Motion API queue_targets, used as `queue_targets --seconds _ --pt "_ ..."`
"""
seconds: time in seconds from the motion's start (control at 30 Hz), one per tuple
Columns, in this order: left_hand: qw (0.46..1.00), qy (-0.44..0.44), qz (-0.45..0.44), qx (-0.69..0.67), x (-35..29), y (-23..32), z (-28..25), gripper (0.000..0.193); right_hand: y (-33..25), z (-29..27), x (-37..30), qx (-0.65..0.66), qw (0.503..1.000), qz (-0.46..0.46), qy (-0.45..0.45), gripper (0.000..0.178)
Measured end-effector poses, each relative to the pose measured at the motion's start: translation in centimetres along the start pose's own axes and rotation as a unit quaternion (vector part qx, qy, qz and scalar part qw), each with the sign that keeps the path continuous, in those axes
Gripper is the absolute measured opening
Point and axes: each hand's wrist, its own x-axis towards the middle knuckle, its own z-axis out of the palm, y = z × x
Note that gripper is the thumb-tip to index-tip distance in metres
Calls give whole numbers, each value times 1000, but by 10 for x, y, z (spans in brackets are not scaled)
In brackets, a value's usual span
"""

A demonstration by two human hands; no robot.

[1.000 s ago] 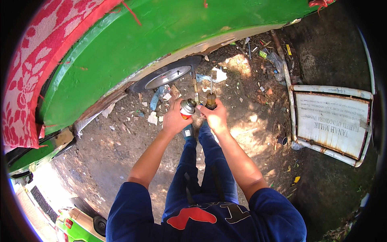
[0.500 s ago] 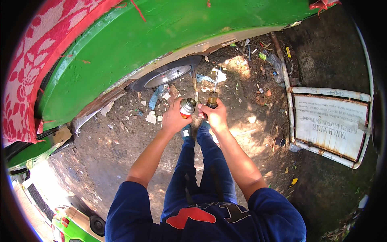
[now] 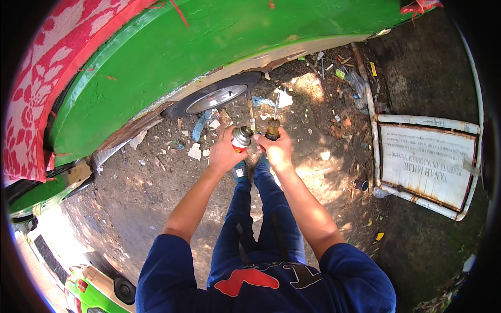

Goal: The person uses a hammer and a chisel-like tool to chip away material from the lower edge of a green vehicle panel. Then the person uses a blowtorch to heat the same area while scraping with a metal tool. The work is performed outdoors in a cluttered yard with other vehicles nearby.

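Note:
My left hand (image 3: 224,151) is closed around an aerosol can (image 3: 241,137) with a silver domed shoulder, a dark top and a red-and-white body. Close beside it on the right, my right hand (image 3: 277,151) grips a screwdriver (image 3: 273,128) by its brown handle, the thin metal shaft pointing away from me. My right thumb and finger come near the can's top; whether they touch it is hard to tell. Between the two hands shows a narrow brownish rod (image 3: 250,107) with a silvery end; what it rests on cannot be made out.
A green vehicle body (image 3: 209,47) with a wheel (image 3: 216,99) stands ahead, a red patterned cloth (image 3: 36,109) at its left. Litter (image 3: 194,152) lies on the dirt ground. A white-framed sign (image 3: 428,161) is on the right; another green vehicle (image 3: 94,292) is at lower left.
My hands keep nearly the same position and grip. The screwdriver has shifted very slightly left and its shaft tip sits a little lower in view.

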Motion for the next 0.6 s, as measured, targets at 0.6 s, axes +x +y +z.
queue_targets --seconds 0.6 --pt "1000 -4 4 1 2 -4 -1 84 8 2 3 -3 1000 -12 13 31"
